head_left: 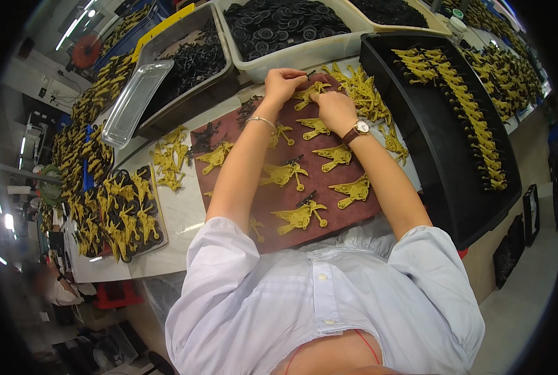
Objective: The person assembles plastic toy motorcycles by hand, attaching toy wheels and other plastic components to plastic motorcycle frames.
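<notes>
My left hand (pixel 283 86) is closed in a pinch on a small black part (pixel 311 74) at the far edge of a dark red mat (pixel 348 215). Beside it, my right hand (pixel 337 112) has its fingers curled against a yellow plastic part (pixel 309 95) lying on the mat; its grip is partly hidden. Nearer to me, more yellow parts lie spread in columns, such as one yellow piece with a black bit on it (pixel 299 217) and a plain yellow piece (pixel 353 191). Small black parts (pixel 205 137) sit at the mat's left side.
A white tub (pixel 257 70) of black wheels stands behind the mat, with a grey tub (pixel 185 103) of small black parts and a clear tray (pixel 131 112) at left. Loose yellow parts (pixel 366 94) are heaped at right, beside a deep black bin (pixel 438 144) holding yellow rows.
</notes>
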`<control>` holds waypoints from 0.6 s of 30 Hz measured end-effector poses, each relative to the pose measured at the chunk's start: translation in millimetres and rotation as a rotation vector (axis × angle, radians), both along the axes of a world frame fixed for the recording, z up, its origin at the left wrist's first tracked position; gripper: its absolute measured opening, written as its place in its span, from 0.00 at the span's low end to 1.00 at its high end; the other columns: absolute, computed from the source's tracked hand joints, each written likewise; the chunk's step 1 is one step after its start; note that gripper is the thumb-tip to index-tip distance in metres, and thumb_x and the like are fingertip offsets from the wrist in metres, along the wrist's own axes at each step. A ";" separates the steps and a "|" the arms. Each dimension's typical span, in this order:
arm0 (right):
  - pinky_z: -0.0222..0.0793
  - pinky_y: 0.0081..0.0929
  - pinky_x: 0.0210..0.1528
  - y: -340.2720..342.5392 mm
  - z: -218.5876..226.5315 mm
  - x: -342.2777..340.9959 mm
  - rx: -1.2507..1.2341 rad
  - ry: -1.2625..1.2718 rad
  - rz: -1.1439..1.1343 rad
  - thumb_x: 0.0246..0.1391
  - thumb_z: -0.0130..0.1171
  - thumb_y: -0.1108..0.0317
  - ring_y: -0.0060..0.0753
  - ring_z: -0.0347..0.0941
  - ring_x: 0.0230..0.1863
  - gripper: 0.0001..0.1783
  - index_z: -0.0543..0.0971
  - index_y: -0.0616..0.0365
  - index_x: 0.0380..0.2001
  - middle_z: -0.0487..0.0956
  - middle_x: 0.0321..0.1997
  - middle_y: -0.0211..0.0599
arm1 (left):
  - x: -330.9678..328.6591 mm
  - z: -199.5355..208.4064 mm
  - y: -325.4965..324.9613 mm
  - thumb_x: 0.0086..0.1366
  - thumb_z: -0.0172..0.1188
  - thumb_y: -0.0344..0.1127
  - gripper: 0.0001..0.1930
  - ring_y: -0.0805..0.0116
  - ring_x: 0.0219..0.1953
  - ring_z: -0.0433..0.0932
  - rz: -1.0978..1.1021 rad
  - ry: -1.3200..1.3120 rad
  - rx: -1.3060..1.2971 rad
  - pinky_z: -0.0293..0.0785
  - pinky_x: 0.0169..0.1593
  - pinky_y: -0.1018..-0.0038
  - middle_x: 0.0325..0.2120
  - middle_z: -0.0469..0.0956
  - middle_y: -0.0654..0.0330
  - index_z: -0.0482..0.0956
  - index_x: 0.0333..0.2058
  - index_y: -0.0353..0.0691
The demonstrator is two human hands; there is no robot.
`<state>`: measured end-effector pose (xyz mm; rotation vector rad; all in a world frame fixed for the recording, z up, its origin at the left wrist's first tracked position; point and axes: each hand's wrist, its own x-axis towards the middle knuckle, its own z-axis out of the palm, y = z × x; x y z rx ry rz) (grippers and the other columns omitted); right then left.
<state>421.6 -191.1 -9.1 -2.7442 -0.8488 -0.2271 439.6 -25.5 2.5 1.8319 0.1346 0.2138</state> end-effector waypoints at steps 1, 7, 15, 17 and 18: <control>0.74 0.41 0.36 3.3 0.8 -0.1 -0.031 -0.005 -0.007 0.51 0.50 0.71 0.44 0.79 0.35 0.16 0.81 0.45 0.42 0.81 0.30 0.44 | 5.5 -4.9 -0.8 0.52 0.67 0.27 0.08 0.74 0.30 0.80 0.021 0.001 0.029 0.76 0.37 0.79 0.28 0.83 0.58 0.85 0.33 0.36; 0.74 0.42 0.35 7.4 1.3 5.4 -0.039 0.063 0.012 0.49 0.51 0.72 0.45 0.79 0.35 0.14 0.81 0.50 0.37 0.81 0.29 0.44 | 25.3 -24.7 -7.1 0.49 0.69 0.33 0.10 0.70 0.30 0.82 0.078 0.065 0.195 0.76 0.39 0.76 0.29 0.84 0.57 0.86 0.32 0.40; 0.74 0.43 0.35 3.8 2.8 6.0 0.001 0.117 0.009 0.48 0.50 0.73 0.46 0.79 0.34 0.14 0.81 0.50 0.37 0.81 0.29 0.46 | 17.7 -14.3 -16.4 0.48 0.69 0.37 0.10 0.62 0.31 0.83 0.097 0.003 0.466 0.77 0.39 0.70 0.27 0.84 0.58 0.87 0.31 0.45; 0.74 0.43 0.35 4.3 2.4 5.6 0.023 0.083 0.008 0.47 0.51 0.73 0.47 0.79 0.34 0.12 0.82 0.51 0.34 0.81 0.29 0.47 | 12.8 -11.9 -17.9 0.49 0.67 0.37 0.08 0.62 0.32 0.82 0.074 -0.063 0.557 0.76 0.39 0.69 0.27 0.83 0.60 0.87 0.30 0.46; 0.74 0.43 0.35 4.7 3.2 5.1 0.024 0.084 0.010 0.47 0.51 0.73 0.47 0.79 0.34 0.12 0.82 0.51 0.34 0.81 0.29 0.47 | 11.0 -11.9 -17.4 0.50 0.64 0.36 0.07 0.61 0.32 0.81 0.052 -0.132 0.646 0.75 0.38 0.68 0.27 0.83 0.61 0.87 0.30 0.47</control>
